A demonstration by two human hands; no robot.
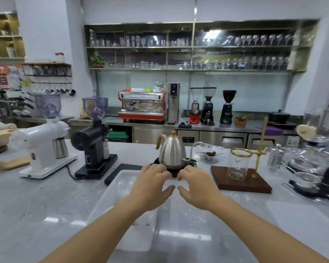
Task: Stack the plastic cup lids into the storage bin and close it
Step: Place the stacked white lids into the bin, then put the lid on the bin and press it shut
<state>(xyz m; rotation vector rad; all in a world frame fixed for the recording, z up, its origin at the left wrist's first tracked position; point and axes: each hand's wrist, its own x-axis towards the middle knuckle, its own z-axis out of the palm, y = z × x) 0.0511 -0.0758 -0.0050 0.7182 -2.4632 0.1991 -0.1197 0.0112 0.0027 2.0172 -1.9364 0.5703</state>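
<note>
While under both hands (176,184), clear storage bin (122,184), lidded.

White walls (44,35), glassware shelves (194,47), steel back counter (226,128), marble countertop (27,205)

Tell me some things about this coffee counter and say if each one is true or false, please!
1. Both hands, the left hand and the right hand, reach over the clear storage bin. True.
2. The silver kettle stands behind the hands. True.
3. The white grinder is to the right of the black grinder. False: it is to the left of it.
4. The left hand is holding the kettle. False: it holds nothing that shows here.
5. The espresso machine on the back counter is blue. False: it is red.
</note>
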